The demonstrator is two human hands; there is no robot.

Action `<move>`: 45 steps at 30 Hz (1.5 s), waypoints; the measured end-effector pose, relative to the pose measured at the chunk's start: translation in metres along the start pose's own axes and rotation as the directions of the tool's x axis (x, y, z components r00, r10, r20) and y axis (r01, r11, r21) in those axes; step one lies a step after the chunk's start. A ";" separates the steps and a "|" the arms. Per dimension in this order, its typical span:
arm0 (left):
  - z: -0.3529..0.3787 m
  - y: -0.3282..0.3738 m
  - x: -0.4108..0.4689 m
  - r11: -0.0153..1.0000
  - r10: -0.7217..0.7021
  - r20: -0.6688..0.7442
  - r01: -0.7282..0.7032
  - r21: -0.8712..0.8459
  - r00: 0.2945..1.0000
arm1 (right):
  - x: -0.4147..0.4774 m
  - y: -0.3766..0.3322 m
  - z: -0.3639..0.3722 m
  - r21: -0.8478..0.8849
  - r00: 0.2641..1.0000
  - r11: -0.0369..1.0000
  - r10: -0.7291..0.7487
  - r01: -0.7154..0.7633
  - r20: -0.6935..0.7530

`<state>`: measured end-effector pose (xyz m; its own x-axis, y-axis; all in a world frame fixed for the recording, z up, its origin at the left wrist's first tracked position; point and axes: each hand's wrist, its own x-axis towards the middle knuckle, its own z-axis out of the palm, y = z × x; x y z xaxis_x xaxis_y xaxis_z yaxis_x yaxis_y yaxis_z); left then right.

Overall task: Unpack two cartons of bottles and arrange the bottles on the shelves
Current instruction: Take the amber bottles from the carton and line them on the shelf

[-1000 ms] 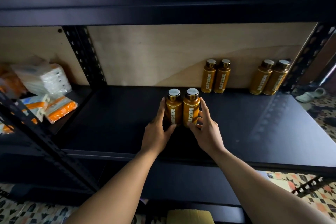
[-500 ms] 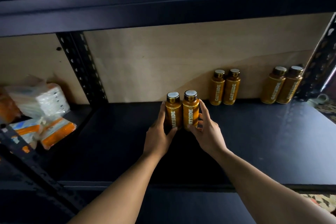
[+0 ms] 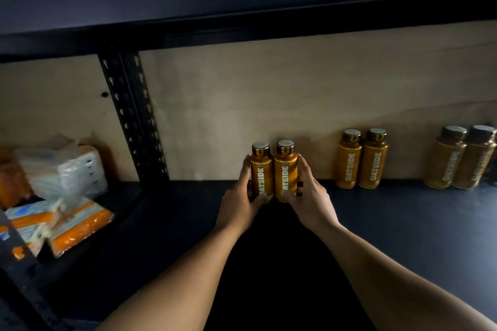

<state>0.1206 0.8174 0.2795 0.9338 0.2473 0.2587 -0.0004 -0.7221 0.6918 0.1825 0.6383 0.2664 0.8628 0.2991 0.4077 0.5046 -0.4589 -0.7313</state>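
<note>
Gripping two amber OATSIDE bottles, upright, side by side and touching, near the back of the dark shelf (image 3: 403, 226), just in front of the plywood back panel (image 3: 269, 102). Left hand (image 3: 242, 203) wrapping the outer side of the left bottle (image 3: 261, 169), right hand (image 3: 309, 201) wrapping the outer side of the right bottle (image 3: 285, 166), thumbs low across the fronts. Squeezing the pair together. Bases hidden by the hands, so not telling whether resting or just off the shelf.

Judging as rigid, full and fairly weighty, with glossy skin that is likely a bit slippery. Tall and narrow, so tipping if pushed up high. Gripping mid to lower body, not the cap, looking safest.

Standing further right against the panel: nearer pair (image 3: 361, 161), then far pair (image 3: 462, 161). Lying in the left bay past the upright post (image 3: 131, 115): orange and white packets (image 3: 61, 196).
</note>
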 end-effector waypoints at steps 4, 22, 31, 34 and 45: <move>0.002 -0.003 0.014 1.000 0.008 -0.004 -0.008 0.002 1.000 | 0.014 0.004 0.004 -0.015 1.000 1.000 -0.011 0.011 -0.002; 0.008 -0.012 0.045 0.995 0.034 -0.048 -0.030 0.090 0.998 | 0.048 0.018 0.014 -0.071 0.999 0.997 0.039 -0.037 0.032; 0.009 -0.016 0.045 0.995 0.030 -0.032 -0.027 0.094 0.999 | 0.046 0.018 0.014 -0.021 0.999 0.999 0.043 -0.042 0.032; 0.009 -0.016 0.046 0.997 0.024 -0.025 -0.022 0.080 0.999 | 0.046 0.019 0.013 -0.019 0.998 0.999 0.044 -0.044 0.033; 0.008 -0.016 0.047 0.996 0.030 -0.013 -0.029 0.087 0.999 | 0.046 0.019 0.014 -0.032 0.998 0.998 0.058 -0.057 0.036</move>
<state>0.1672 0.8353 0.2746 0.9288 0.2336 0.2878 0.0040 -0.7827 0.6224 0.2313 0.6552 0.2636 0.8891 0.3021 0.3440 0.4551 -0.5015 -0.7358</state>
